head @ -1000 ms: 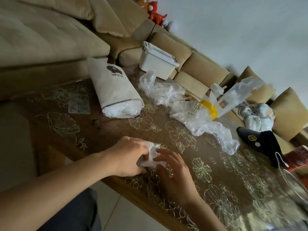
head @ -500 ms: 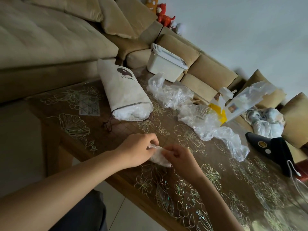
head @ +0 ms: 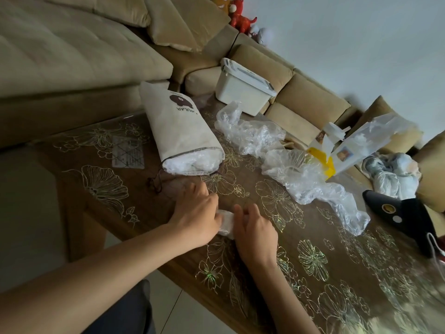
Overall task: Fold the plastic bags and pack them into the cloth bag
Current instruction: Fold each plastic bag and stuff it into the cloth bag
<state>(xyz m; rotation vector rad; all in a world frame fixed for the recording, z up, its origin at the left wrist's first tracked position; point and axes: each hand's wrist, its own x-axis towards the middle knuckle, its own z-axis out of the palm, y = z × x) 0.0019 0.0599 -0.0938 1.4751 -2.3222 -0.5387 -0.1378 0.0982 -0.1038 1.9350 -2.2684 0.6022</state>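
Both forearms are bare, the left one coming in from the lower left and the right from the bottom. Left hand (head: 196, 213) is knuckles-up with its fingers curled down, pinching the little folded plastic bag (head: 226, 222). Right hand (head: 256, 231) sits right beside it, back up, fingers pretty straight and loosely spread, thumb side touching that same bag.

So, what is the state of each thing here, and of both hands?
cloth bag: lying on its side, mouth open, stuffed with plastic.
folded bag: small packet, between both hands.
loose bags: crumpled, unfolded.
white box: lid closed.
left hand: holds the folded bag.
right hand: fingers touch it.
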